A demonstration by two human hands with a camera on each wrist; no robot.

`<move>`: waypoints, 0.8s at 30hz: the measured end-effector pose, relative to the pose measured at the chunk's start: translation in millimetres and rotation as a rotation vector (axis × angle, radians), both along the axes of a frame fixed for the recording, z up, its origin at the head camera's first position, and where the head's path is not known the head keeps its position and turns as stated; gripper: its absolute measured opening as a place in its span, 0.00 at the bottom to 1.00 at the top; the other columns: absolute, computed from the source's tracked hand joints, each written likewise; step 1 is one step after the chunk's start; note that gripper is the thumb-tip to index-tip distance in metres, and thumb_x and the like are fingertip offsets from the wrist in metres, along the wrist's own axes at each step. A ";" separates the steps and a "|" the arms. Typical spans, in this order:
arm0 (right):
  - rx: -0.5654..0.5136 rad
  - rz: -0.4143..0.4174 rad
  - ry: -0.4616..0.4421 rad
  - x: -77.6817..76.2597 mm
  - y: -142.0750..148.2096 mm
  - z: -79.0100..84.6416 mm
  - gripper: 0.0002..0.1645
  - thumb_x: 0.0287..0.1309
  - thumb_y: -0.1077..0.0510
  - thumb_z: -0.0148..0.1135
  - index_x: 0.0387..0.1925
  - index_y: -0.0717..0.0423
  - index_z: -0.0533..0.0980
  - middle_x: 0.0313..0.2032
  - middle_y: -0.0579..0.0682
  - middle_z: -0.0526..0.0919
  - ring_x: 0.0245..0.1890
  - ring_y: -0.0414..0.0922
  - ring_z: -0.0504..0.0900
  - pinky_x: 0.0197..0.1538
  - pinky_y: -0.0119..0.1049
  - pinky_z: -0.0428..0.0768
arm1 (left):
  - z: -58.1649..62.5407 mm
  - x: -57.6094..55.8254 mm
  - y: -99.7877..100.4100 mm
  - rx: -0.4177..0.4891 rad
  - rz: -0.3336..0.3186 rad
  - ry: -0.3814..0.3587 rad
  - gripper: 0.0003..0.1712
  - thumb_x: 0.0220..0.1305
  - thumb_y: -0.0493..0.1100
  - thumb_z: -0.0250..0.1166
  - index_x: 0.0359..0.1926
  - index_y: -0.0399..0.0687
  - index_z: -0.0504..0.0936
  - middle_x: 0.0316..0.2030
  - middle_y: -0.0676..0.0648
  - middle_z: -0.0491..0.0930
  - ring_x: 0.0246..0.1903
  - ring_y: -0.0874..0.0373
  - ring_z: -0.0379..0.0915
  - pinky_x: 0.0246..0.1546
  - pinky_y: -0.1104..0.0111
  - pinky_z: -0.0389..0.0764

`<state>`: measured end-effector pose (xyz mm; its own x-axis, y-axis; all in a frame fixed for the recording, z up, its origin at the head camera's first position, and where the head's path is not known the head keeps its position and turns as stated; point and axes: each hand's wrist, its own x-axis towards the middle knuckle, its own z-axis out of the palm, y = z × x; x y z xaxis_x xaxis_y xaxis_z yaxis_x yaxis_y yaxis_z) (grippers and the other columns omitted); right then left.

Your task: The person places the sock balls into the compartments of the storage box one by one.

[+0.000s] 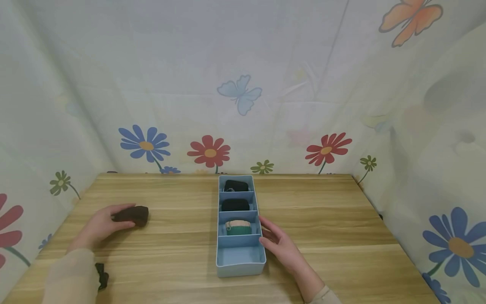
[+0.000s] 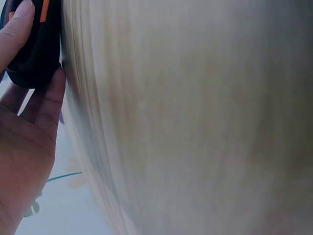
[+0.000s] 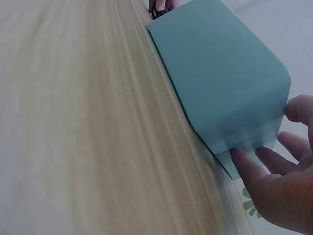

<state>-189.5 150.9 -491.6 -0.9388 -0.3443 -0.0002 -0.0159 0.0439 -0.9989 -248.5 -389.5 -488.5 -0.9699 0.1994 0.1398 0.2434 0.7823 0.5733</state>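
My left hand (image 1: pixel 101 223) grips a small dark item (image 1: pixel 136 214) just above or on the table, left of the box. In the left wrist view this item (image 2: pixel 36 58) is black and rounded with orange patches; its exact kind is unclear. A light blue divided box (image 1: pixel 241 270) stands lengthwise at mid-table. My right hand (image 1: pixel 282 245) touches its right wall with loosely extended fingertips, also seen on the box (image 3: pixel 220 63) in the right wrist view. Two black items (image 1: pixel 236 185) (image 1: pixel 235 205) lie in the rear compartments. Ahead of the bare-floored front compartment sits a green-and-beige item (image 1: pixel 239 228) with a metal ring.
A small black object (image 1: pixel 101 276) lies by my left sleeve, partly hidden. The wood-grain table (image 1: pixel 322 202) extends on both sides of the box. A pale curtain (image 1: pixel 182 84) printed with flowers and butterflies hangs behind and at the sides.
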 end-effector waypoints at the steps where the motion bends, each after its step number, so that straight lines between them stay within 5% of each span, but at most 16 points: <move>1: 0.001 0.000 -0.001 0.2 0.1 0.2 0.37 0.67 0.63 0.61 0.74 0.58 0.60 0.73 0.59 0.59 0.70 0.60 0.63 0.65 0.43 0.69 | 0.8 0.0 1.6 -0.004 0.000 -0.004 0.40 0.55 0.52 0.76 0.63 0.36 0.75 0.60 0.27 0.72 0.60 0.25 0.63 0.57 0.34 0.62; 24: 0.017 -0.006 0.024 0.2 1.0 0.2 0.37 0.67 0.62 0.61 0.74 0.59 0.60 0.73 0.59 0.60 0.69 0.61 0.63 0.65 0.43 0.69 | 10.4 -2.5 37.2 -0.025 0.012 -0.011 0.42 0.54 0.58 0.75 0.63 0.37 0.76 0.58 0.29 0.75 0.58 0.28 0.67 0.56 0.37 0.66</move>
